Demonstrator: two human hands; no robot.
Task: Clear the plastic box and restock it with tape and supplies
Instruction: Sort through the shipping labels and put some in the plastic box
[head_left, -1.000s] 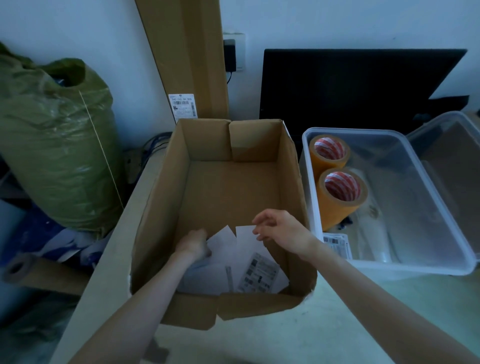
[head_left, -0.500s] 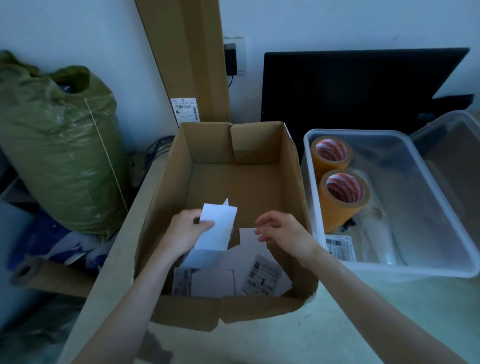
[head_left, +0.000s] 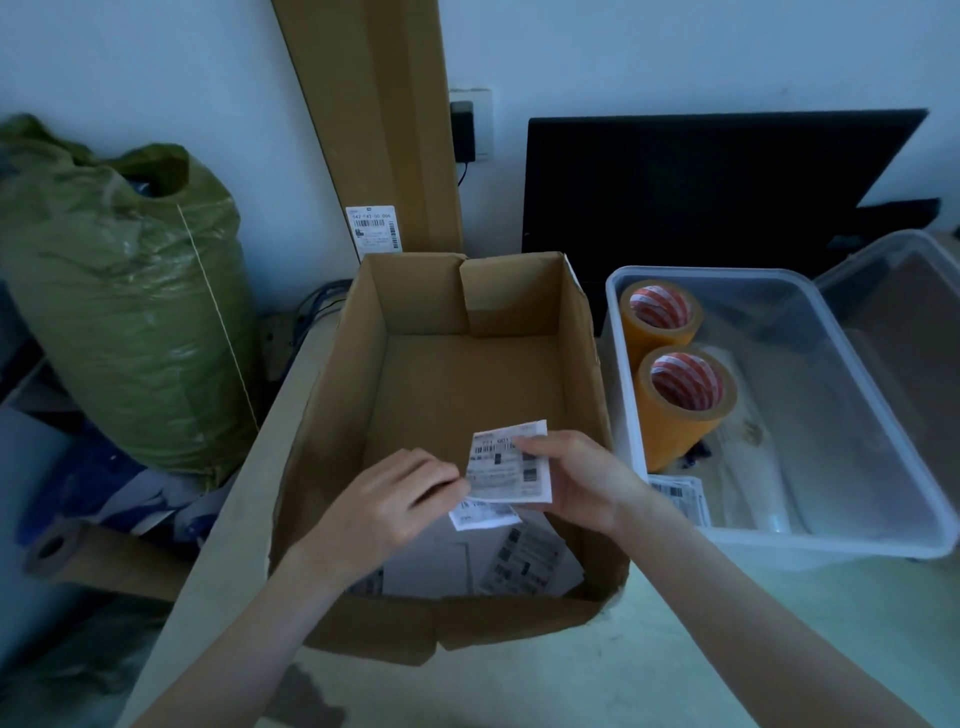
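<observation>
Head view: a printed label sheet (head_left: 511, 470) was held over the near end of an open cardboard box (head_left: 332, 415), pinched at its left edge by the left hand (head_left: 397, 512) and gripped along its right side by the curled fingers of the right hand (head_left: 579, 480). A second slip (head_left: 483, 514) was held just beneath it. More labels (head_left: 524, 564) lay on the box floor below. The clear plastic box (head_left: 878, 431) stood on the table (head_left: 727, 623) just right of the cardboard box, toward the table's right edge, with two tape rolls (head_left: 685, 400) set against its left wall and a label (head_left: 678, 496) at its near-left corner.
</observation>
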